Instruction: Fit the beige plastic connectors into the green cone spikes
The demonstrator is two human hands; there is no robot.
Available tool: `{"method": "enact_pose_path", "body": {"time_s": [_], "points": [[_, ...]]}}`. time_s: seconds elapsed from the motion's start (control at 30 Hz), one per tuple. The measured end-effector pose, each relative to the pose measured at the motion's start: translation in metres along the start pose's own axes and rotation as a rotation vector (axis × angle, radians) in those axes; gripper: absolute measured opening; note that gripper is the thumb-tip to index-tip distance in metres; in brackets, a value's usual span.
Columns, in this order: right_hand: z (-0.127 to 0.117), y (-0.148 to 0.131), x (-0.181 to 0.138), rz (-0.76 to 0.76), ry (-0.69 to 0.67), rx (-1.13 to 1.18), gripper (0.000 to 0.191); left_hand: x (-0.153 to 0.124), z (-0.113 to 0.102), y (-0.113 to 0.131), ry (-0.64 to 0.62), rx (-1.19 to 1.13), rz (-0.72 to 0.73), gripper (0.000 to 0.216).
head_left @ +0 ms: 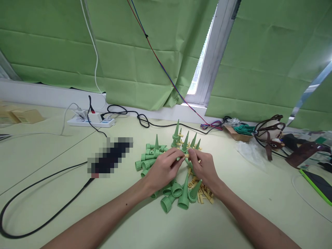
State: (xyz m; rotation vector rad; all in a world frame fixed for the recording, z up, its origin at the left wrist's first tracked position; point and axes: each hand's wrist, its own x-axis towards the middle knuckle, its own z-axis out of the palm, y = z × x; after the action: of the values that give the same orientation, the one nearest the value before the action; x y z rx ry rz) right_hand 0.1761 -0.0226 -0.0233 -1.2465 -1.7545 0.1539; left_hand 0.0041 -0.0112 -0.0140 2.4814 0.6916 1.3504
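My left hand [166, 168] is closed around a green plastic spike, mostly hidden by the fingers. Closed too, my right hand [204, 168] pinches a small yellow plastic valve [187, 156] against the spike's end, between both hands. Whether the valve sits in the spike or only touches it, I cannot tell. Several green spikes with yellow valves, such as an upright one [176, 135], stand just beyond my fingers. More hollow green spikes [183, 200] lie or stand left of and below my hands. Loose yellow valves [205, 194] are heaped under my right hand.
On the table [124, 214], a blurred-out dark device [111, 157] with a black cable lies left. A white power strip [90, 121] stands at the back. Rightward are a cardboard box [238, 134], a clear plastic bag [250, 154] and a green-edged phone [317, 185].
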Motion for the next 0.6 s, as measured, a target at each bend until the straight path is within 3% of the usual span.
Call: {"method": "enact_pose_path", "body": {"time_s": [0.2, 0.6], "points": [[-0.0025, -0.0057, -0.0009, -0.051, -0.026, 0.148, 0.018, 0.0018, -0.0018, -0.0002, 0.031, 0.036, -0.062, 0.013], [-0.0016, -0.0022, -0.0016, -0.065, -0.09, 0.138, 0.02, 0.0001, -0.0003, -0.0012, -0.008, 0.026, -0.03, 0.013]]}}
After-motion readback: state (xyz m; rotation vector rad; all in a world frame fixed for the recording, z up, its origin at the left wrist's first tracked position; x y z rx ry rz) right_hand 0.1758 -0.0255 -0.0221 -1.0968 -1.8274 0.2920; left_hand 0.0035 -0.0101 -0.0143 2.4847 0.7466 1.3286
